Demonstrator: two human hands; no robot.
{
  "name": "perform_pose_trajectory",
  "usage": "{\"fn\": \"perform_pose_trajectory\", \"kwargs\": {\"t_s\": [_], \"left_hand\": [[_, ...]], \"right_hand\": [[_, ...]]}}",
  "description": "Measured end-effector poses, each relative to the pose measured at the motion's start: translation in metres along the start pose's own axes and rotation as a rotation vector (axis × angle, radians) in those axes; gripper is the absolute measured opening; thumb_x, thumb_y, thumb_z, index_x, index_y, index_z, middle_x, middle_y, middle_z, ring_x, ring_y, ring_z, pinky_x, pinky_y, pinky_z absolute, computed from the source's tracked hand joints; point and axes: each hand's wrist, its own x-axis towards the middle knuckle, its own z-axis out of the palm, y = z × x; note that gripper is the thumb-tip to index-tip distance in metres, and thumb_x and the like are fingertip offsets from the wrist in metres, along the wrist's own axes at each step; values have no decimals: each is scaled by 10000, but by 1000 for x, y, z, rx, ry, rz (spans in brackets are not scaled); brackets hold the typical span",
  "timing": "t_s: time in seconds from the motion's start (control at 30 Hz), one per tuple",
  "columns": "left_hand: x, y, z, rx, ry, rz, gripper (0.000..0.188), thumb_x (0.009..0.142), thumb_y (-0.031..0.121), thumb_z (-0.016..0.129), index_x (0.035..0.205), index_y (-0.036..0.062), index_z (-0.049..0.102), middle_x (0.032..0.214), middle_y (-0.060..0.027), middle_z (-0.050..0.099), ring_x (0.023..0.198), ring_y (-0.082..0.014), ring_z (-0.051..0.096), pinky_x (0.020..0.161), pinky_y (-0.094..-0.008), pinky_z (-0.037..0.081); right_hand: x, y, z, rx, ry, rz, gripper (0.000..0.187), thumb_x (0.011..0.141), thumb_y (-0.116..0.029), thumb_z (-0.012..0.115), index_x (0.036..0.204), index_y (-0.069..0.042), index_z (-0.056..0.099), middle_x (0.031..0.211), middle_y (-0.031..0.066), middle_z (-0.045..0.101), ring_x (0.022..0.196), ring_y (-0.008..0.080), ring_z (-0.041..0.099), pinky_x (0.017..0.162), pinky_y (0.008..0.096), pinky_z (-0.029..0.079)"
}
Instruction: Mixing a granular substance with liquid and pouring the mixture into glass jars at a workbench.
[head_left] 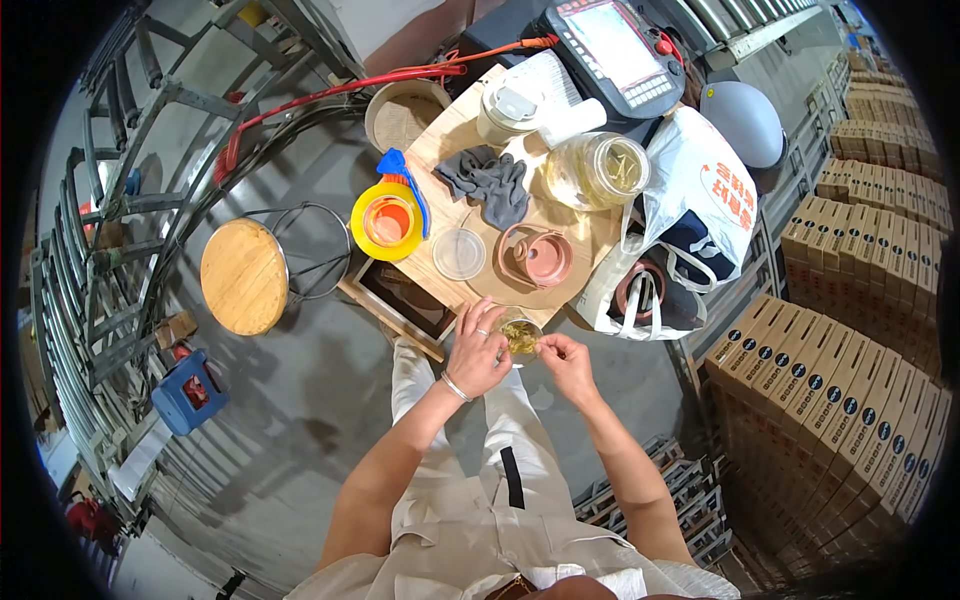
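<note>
Just off the near edge of the wooden table, a small round container (pixel 521 334) holds dry, yellow-green leafy bits. My left hand (pixel 479 350), with a ring and a bracelet, is curled around its left side. At its right rim the thumb and fingers of my right hand (pixel 567 364) are pinched together; whether they grip the rim or some bits cannot be made out. On the table near both hands lie a clear round lid (pixel 460 254) and a brown-red clay pot (pixel 541 258). Farther back stands a large glass jar (pixel 607 172) with similar yellowish stuff inside.
The wooden table (pixel 440 150) carries a grey cloth (pixel 487 185), a yellow tape roll (pixel 388 222) and a lidded cup (pixel 510 108). A drawer (pixel 405 300) stands open at left. White bags (pixel 700 190) hang right. A round stool (pixel 244 277) and stacked cartons (pixel 830 400) flank me.
</note>
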Motion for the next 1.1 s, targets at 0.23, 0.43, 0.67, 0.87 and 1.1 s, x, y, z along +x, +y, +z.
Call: {"fn": "perform_pose_trajectory", "kwargs": {"t_s": [0.23,0.43,0.67,0.87,1.1], "left_hand": [[-2,2,1,67,-22,20,99,666,111,636,710,51,572,1224,-154,499,1309,-343,313,1085,-575,187],[-3,7,-1,136,-18,22,107,654,98,646,739,65,590,1222,-145,503,1285,-358,338,1081,-573,188],[-2,7,5,125,-2,18,111,647,88,658,735,72,593,1198,-138,510,1275,-358,349,1079,-566,200],[0,10,6,92,38,30,117,662,75,662,753,70,589,1191,-130,515,1268,-359,358,1073,-552,220],[-4,9,3,82,52,19,133,675,72,676,771,78,584,1193,-121,515,1270,-361,354,1067,-549,226]], "right_hand": [[-10,-28,-7,210,3,137,90,879,-122,641,843,-39,649,587,-113,455,489,-14,336,435,172,260],[-10,-76,-23,209,86,17,64,889,-100,625,878,-38,638,621,-121,448,533,-19,342,470,159,267],[63,-180,-82,-464,469,-596,121,870,-93,624,941,3,639,607,11,530,537,53,432,484,230,355],[124,-208,-99,-944,505,-712,159,862,-192,613,959,-81,674,676,78,536,611,212,532,576,337,422],[132,-215,-97,-1202,494,-621,170,846,-251,613,916,-111,677,760,86,556,768,264,588,659,381,452]]}}
